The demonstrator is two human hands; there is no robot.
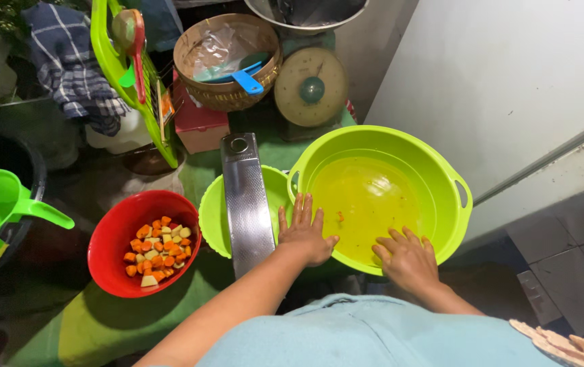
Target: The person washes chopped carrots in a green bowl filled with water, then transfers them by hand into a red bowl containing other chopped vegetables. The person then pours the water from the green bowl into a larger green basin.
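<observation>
- Left hand [303, 234], frame centre: flat, fingers spread, palm on near rim of big green basin [455, 224], holding nothing.
- Right hand [409, 258], lower right of centre: fingers loosely apart, draped over same rim.
- Basin w/ yellowish water sits centre-right on green cloth [102, 326]; red bowl [105, 238] of cut veg at left, steel grater [246, 197] between.

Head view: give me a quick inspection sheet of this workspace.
Surface: green mat.
Job's things: large lime-green plastic basin holding yellowish water.
Clutter: red plastic bowl of chopped orange and pale vegetable pieces; long metal grater lying across a smaller green bowl; woven basket; dial kitchen scale.
Grippers: left hand and right hand rest flat on the basin's near rim, holding nothing.
Cables: nothing seen.
Surroundings: white wall.
</observation>
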